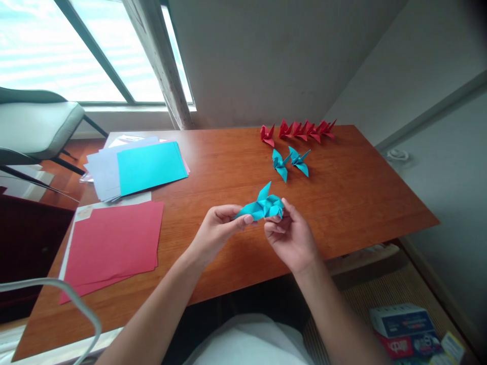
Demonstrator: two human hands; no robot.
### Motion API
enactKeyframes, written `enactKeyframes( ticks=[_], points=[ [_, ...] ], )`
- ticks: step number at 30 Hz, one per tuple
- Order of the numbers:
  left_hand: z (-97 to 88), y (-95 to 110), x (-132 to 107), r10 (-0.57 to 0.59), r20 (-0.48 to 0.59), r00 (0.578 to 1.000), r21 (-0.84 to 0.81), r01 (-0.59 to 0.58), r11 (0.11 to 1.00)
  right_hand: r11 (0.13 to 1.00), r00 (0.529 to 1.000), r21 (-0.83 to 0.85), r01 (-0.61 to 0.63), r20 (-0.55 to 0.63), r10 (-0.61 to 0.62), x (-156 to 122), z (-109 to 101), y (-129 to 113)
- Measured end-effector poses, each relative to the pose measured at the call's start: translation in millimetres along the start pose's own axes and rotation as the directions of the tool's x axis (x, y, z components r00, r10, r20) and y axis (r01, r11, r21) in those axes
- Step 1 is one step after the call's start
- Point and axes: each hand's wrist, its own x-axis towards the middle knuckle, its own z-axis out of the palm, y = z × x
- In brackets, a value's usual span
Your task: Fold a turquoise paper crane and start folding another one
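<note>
A brown wooden worktop [361, 203] spans the clock's centre. At ten o'clock, a bright window [76, 58] with a dark frame bar. Between nine and ten, a chair [41, 126] with a pale seat and dark legs. At eight, a pale cable [49, 282] curves inward. A grey wall [266, 61] rises at twelve; a white coiled cord [397, 154] lies near three. At four, printed boxes [405, 324] sit stacked.

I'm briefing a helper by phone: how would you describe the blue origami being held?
Find the wooden table, then the left hand and right hand over its near side. The blue origami is between them. Unlike the two blue birds resting beyond, it is held in both hands.
</note>
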Motion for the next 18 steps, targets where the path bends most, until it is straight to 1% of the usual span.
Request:
enactKeyframes(
  ticks=[2, 4, 8, 10, 12, 14, 16, 18],
  points=[
    [1.5, 1.6, -0.2, 0.005, -0.011, 1.0, 0.003, -0.005, 1.0, 0.999, 0.999, 0.016, 0.033, -0.015, -0.032, 0.3, 2.4, 3.6],
    [2.1, 4.1, -0.3, 0.007, 0.001, 1.0, -0.001, -0.007, 1.0, 0.996, 0.997, 0.032, 0.077, -0.026, -0.077, 1.0, 5.3, 7.5],
    [0.3, 9.4, -1.3, 0.006, 0.039, 0.999, -0.005, -0.006, 1.0, 0.984, 0.982, -0.015, 0.179, -0.051, -0.179, 2.3, 9.4, 13.5],
    [-1.3, 11.0, -1.8, -0.003, 0.068, 0.998, -0.01, 0.003, 1.0, 0.981, 0.979, -0.019, 0.192, -0.062, -0.192, 2.3, 10.2, 14.3],
    [-2.3, 11.6, -1.7, -0.02, 0.095, 0.995, -0.036, 0.024, 0.999, 0.984, 0.982, -0.01, 0.177, -0.065, -0.177, 1.9, 9.9, 13.2],
    [-2.3, 11.4, -0.4, -0.042, 0.072, 0.996, -0.088, 0.049, 0.995, 0.988, 0.986, 0.002, 0.153, -0.069, -0.153, 1.7, 8.1, 10.7],
    [-1.5, 10.8, 1.9, -0.057, 0.007, 0.998, -0.139, 0.057, 0.989, 0.988, 0.984, 0.006, 0.151, -0.091, -0.15, 2.0, 4.6, 7.8],
    [-0.5, 10.3, 4.4, -0.063, -0.053, 0.997, -0.175, 0.053, 0.983, 0.985, 0.978, -0.014, 0.173, -0.113, -0.173, 3.0, 0.2, 5.4]
  ],
)
